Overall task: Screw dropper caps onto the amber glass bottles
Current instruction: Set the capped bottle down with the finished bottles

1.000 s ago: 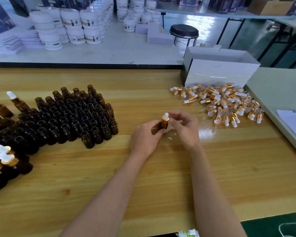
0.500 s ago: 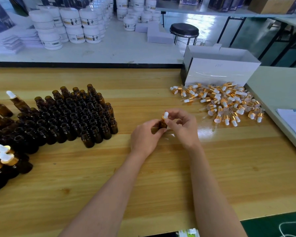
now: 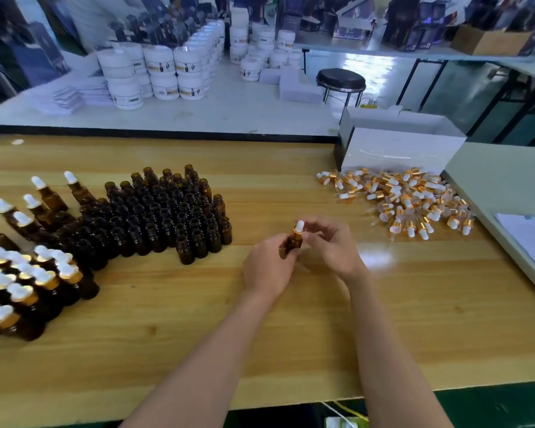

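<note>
**Capping one amber bottle, mid-table**

Left hand (image 3: 269, 267) grips an amber glass bottle (image 3: 292, 244) round its body. The bottle is held up off the wooden table (image 3: 291, 319), roughly upright with a slight tilt. A dropper cap (image 3: 299, 227) with a white bulb and gold collar sits on the bottle neck.

Right hand (image 3: 334, 245) is just right of the cap, fingers curled, fingertips (image 3: 306, 235) at the collar. Blur there, so I cannot tell if it actually pinches the cap or only touches it. Both forearms come in from the near edge.

Left of the hands is a dense block of uncapped amber bottles (image 3: 167, 217), standing upright and packed touching. Further left and nearer is a group of capped bottles (image 3: 28, 273) with white bulbs and gold collars. A few more capped ones stand at the far left of the block.

Far right is a loose pile of dropper caps (image 3: 405, 199) lying on their sides, glass pipettes visible. Just beyond the pile, at the far table edge, is an open white box (image 3: 399, 146). White sheets of paper (image 3: 531, 239) lie on the grey surface at right.

Background: a white table (image 3: 213, 115) with stacked white jars (image 3: 167, 69), and a black round stool (image 3: 340, 80).
</note>
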